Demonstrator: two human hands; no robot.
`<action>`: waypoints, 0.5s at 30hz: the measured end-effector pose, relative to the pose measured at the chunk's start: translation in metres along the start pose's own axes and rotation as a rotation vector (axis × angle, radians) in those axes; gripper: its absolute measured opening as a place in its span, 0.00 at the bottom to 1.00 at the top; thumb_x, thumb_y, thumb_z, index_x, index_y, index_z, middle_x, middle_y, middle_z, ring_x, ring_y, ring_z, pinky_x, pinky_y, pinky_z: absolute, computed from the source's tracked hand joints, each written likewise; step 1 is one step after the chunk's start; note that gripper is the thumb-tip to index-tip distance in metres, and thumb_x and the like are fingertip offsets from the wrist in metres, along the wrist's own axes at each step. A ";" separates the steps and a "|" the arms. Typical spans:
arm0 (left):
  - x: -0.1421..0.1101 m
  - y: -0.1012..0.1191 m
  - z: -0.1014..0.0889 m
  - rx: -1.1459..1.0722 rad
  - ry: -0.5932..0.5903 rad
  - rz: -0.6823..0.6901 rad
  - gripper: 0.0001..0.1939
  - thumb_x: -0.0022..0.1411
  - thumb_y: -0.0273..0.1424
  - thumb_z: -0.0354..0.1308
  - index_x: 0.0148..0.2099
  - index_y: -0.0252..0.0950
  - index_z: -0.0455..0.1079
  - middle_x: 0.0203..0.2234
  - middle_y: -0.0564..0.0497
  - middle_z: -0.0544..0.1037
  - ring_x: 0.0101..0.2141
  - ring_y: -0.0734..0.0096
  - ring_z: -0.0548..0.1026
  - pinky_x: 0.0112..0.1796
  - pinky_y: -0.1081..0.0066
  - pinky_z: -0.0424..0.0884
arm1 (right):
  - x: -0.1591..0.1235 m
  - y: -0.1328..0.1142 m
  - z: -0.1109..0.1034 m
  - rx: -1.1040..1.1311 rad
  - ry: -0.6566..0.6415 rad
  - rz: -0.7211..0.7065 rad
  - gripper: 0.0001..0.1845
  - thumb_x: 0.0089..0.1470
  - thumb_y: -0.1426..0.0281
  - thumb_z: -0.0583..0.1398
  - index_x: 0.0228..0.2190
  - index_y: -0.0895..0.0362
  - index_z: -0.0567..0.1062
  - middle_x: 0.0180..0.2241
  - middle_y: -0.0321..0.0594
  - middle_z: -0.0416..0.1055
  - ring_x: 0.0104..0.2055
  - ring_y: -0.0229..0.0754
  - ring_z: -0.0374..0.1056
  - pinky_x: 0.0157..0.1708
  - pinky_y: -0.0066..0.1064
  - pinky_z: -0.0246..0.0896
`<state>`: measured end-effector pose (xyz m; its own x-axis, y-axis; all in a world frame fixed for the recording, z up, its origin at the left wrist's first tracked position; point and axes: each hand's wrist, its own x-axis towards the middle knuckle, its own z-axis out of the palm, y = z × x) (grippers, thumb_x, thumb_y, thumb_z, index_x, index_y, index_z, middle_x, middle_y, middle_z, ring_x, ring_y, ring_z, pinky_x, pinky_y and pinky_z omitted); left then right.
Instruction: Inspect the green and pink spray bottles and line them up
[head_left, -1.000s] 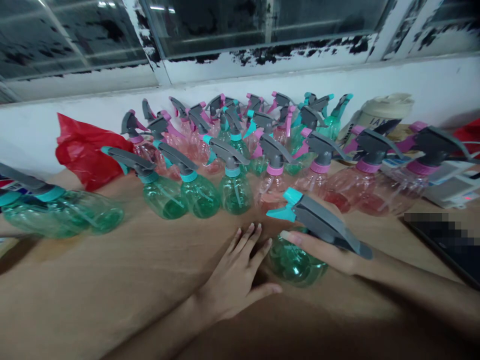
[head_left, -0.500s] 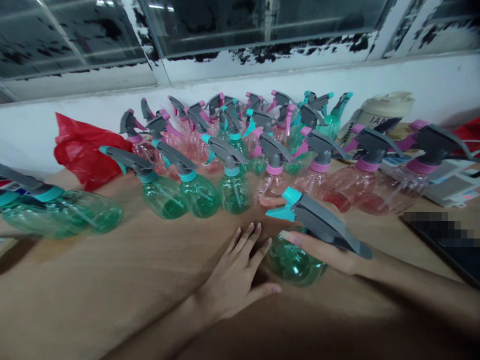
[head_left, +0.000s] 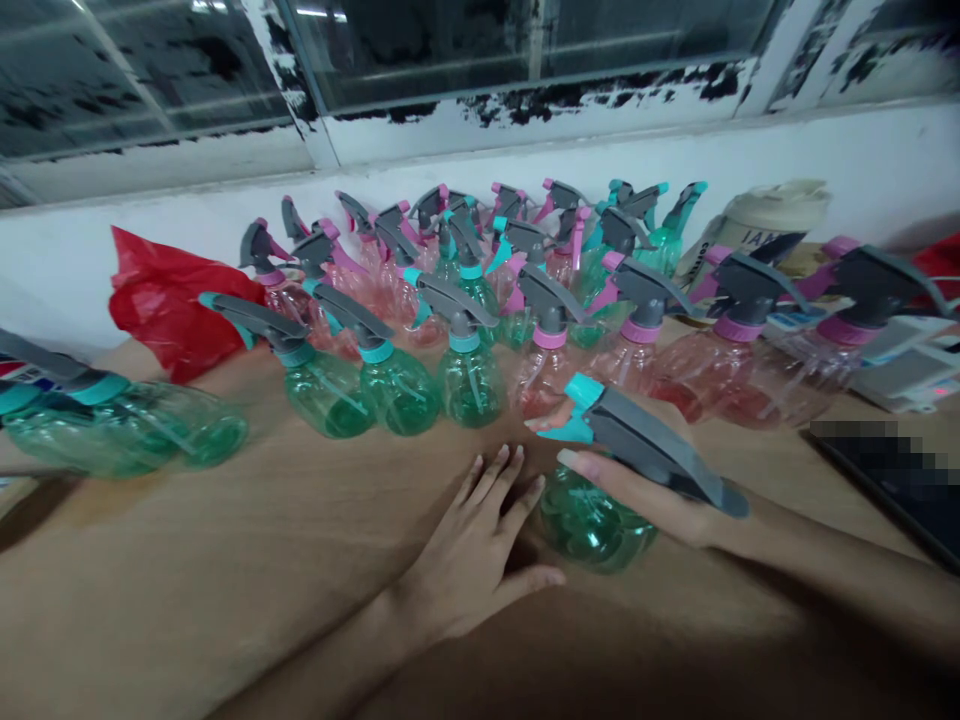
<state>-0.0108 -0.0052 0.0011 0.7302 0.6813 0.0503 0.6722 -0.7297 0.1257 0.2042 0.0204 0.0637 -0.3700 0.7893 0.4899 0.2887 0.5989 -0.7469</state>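
My right hand is wrapped round the neck of a green spray bottle, just under its grey and turquoise trigger head. The bottle stands on the table, its nozzle pointing left and away from me. My left hand lies flat on the wooden table, fingers spread, its fingertips close beside the bottle's left side. Just beyond my hands stands a row of more spray bottles: green ones with turquoise collars and pink ones with pink collars.
Several more spray bottles crowd along the white wall. A red plastic bag lies at the left back, with green bottles nearer. At the right are a beige tub, a pale device and a dark phone-like slab.
My right index finger has shifted slightly at the turquoise trigger. Otherwise both hands and the bottles stay almost where they were.
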 end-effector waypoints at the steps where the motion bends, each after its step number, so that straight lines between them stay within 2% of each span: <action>1: 0.000 0.000 -0.001 0.001 -0.001 -0.001 0.40 0.65 0.56 0.42 0.67 0.32 0.50 0.65 0.37 0.52 0.65 0.50 0.43 0.60 0.49 0.50 | 0.000 0.001 0.000 -0.001 0.000 0.002 0.09 0.55 0.65 0.61 0.38 0.53 0.75 0.31 0.37 0.73 0.33 0.41 0.71 0.33 0.34 0.67; 5: 0.000 0.000 -0.002 0.014 -0.009 -0.002 0.40 0.65 0.56 0.42 0.67 0.31 0.49 0.65 0.37 0.50 0.65 0.49 0.42 0.60 0.49 0.50 | 0.000 0.002 0.001 0.015 0.013 0.018 0.05 0.54 0.65 0.61 0.33 0.53 0.73 0.28 0.34 0.72 0.28 0.37 0.68 0.28 0.30 0.64; 10: 0.001 0.000 -0.002 -0.013 -0.002 0.001 0.40 0.65 0.56 0.42 0.67 0.33 0.48 0.65 0.39 0.51 0.65 0.51 0.44 0.60 0.50 0.48 | 0.000 -0.001 0.001 0.016 0.015 -0.005 0.04 0.55 0.66 0.60 0.31 0.54 0.72 0.26 0.34 0.70 0.26 0.36 0.67 0.25 0.29 0.63; 13: 0.001 0.000 -0.002 -0.020 -0.005 -0.007 0.40 0.64 0.57 0.43 0.67 0.32 0.49 0.65 0.39 0.50 0.65 0.50 0.43 0.61 0.50 0.48 | 0.001 -0.001 -0.001 0.021 0.000 -0.023 0.04 0.55 0.65 0.60 0.32 0.53 0.73 0.27 0.35 0.71 0.27 0.37 0.68 0.26 0.31 0.64; 15: 0.000 0.000 -0.001 -0.022 -0.003 -0.008 0.41 0.64 0.56 0.43 0.67 0.32 0.49 0.66 0.38 0.49 0.65 0.50 0.41 0.61 0.50 0.48 | 0.001 -0.001 -0.001 0.035 -0.013 -0.034 0.07 0.55 0.64 0.61 0.36 0.51 0.74 0.30 0.36 0.72 0.29 0.39 0.69 0.30 0.33 0.66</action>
<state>-0.0108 -0.0052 0.0020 0.7249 0.6873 0.0464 0.6754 -0.7224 0.1481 0.2042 0.0209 0.0648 -0.3909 0.7664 0.5097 0.2446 0.6203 -0.7452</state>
